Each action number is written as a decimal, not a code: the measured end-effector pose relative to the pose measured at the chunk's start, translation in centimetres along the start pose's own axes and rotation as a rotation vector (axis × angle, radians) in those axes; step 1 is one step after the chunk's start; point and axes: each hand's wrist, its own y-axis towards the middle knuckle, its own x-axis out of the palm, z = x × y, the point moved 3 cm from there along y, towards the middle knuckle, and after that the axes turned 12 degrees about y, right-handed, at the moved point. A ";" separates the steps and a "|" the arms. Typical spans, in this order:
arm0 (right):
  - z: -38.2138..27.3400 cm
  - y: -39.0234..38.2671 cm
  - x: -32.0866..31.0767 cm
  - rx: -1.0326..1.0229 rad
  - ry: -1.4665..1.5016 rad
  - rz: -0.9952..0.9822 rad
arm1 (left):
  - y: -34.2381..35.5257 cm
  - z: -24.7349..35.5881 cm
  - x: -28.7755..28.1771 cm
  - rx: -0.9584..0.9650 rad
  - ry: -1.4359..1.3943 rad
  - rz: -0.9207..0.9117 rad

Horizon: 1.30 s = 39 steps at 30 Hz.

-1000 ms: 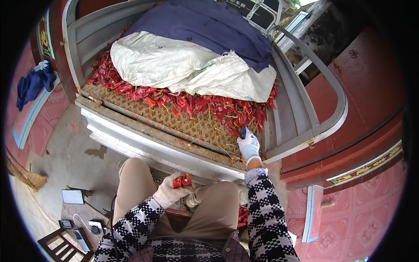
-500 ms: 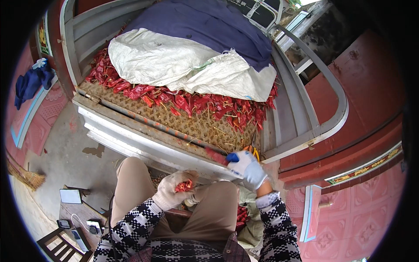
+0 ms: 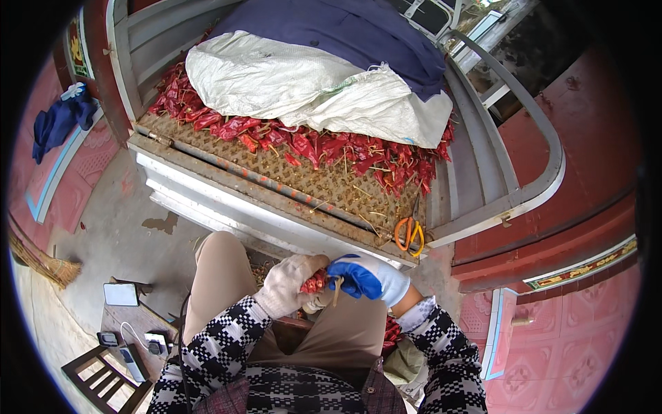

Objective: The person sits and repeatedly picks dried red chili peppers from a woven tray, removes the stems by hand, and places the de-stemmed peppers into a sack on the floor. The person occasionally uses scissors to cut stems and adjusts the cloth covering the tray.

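Note:
My left hand (image 3: 289,283), in a white knit glove, is closed around red dried chili peppers (image 3: 314,281) above my lap. Right beside it, at the chilies, is my right hand (image 3: 370,277) in a white glove with a blue coated palm. Its fingers are curled, and a pale chili stalk (image 3: 336,292) sticks down from the fingertips. Beyond my hands, a pile of red chilies (image 3: 303,145) covers part of the rusty truck bed (image 3: 276,172). Scissors with orange and yellow handles (image 3: 409,233) lie at the bed's near right corner.
A white woven sack (image 3: 276,86) and a dark blue cloth (image 3: 331,31) cover the pile. Grey side rails (image 3: 545,138) flank the bed. Below my right forearm sits a pale sack (image 3: 407,362) near more chilies. At left are a small table with a phone (image 3: 121,294) and a broom (image 3: 62,269).
My right hand has come back from the truck bed's near edge to my left hand, uncovering the scissors. The view has shifted slightly.

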 end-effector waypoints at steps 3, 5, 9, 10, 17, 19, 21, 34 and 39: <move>-0.8 -0.4 0.1 0.201 0.326 0.180 | -0.5 -1.1 0.5 -0.129 -0.160 0.036; -1.0 -0.8 -0.6 0.169 0.273 0.227 | -0.7 -1.4 0.5 -0.282 -0.377 -0.032; 0.3 -0.7 0.4 -0.134 0.180 0.247 | -1.3 -2.3 1.8 -0.506 -0.929 -0.129; 0.2 -0.4 1.0 -0.210 0.081 0.230 | -1.5 -2.5 2.2 -0.554 -1.078 -0.149; 1.4 1.5 3.2 -0.566 -0.196 0.289 | -1.2 -2.1 1.7 -0.502 -0.996 -0.238; 1.1 1.3 3.1 -0.650 -0.295 0.327 | -1.3 -2.4 1.6 -0.521 -0.944 -0.256; 0.0 0.9 3.6 -0.743 -0.500 0.377 | -1.4 -2.3 1.8 -0.500 -1.022 -0.253; 0.7 1.0 4.7 -0.562 -0.420 0.641 | -2.0 -1.6 1.7 -0.639 -1.069 -0.194; 1.7 1.0 5.0 -0.225 -0.074 0.552 | -2.0 -1.5 1.6 -0.566 -1.003 -0.147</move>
